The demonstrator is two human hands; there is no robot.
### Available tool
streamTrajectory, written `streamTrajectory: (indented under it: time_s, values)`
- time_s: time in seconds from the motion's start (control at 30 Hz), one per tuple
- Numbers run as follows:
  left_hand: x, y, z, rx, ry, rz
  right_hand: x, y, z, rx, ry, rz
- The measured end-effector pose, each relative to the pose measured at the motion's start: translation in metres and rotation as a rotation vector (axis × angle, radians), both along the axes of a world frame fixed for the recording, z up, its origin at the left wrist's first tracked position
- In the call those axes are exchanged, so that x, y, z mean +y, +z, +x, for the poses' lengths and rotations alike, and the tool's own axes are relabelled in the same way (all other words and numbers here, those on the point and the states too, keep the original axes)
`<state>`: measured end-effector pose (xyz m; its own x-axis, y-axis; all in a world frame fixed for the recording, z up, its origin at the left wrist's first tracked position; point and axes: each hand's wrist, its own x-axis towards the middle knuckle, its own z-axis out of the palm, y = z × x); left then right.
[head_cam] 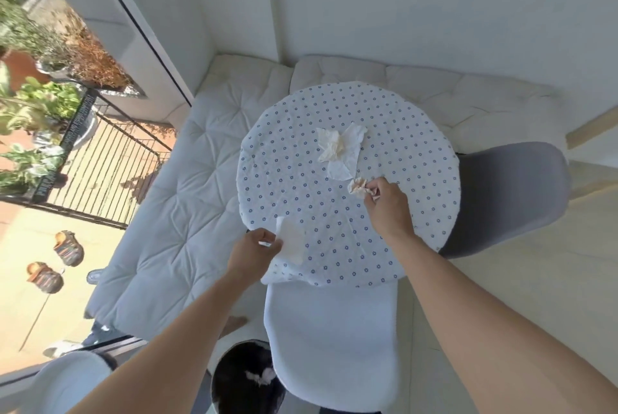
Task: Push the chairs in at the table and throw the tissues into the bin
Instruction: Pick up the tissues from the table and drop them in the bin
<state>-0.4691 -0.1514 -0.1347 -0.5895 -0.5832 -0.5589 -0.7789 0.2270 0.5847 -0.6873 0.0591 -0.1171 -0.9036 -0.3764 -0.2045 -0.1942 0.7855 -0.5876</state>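
Note:
A round table (401,132) with a dotted white cloth stands before me. My left hand (251,251) pinches a flat white tissue (291,239) at the table's near left edge. My right hand (388,206) grips a small crumpled tissue (357,186) right of the middle. Two more crumpled tissues (341,149) lie together at the table's centre. A white chair (334,340) sits tucked under the near edge, and a grey chair (508,193) is tucked in on the right. A black-lined bin (240,377) with tissue inside stands on the floor at the lower left of the white chair.
A white cushioned corner bench (174,213) wraps the table's left and far sides. A glass door (60,179) on the left shows a patio with plants and sandals. A bare foot (234,323) rests beside the bin. Pale floor (501,280) lies to the right.

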Motion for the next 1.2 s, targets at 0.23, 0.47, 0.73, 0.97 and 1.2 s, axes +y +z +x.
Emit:
streamTrajectory:
  time_s: [0.23, 0.47, 0.73, 0.97, 1.2]
  values:
    - [-0.004, 0.065, 0.102, 0.109, -0.032, -0.039, 0.018, 0.063, 0.127, 0.045, -0.031, -0.051]
    - [-0.015, 0.099, 0.226, 0.170, -0.031, -0.073, 0.014, 0.091, 0.254, 0.049, 0.002, -0.086]
    - [-0.022, 0.086, 0.342, 0.159, 0.009, -0.050, -0.003, 0.075, 0.382, -0.025, 0.163, -0.023]
    - [-0.011, 0.048, 0.414, 0.075, 0.077, 0.008, -0.015, 0.038, 0.450, -0.089, 0.314, 0.058]
    - [0.002, -0.002, 0.461, -0.031, 0.136, 0.082, -0.011, -0.009, 0.497, -0.177, 0.398, 0.158]
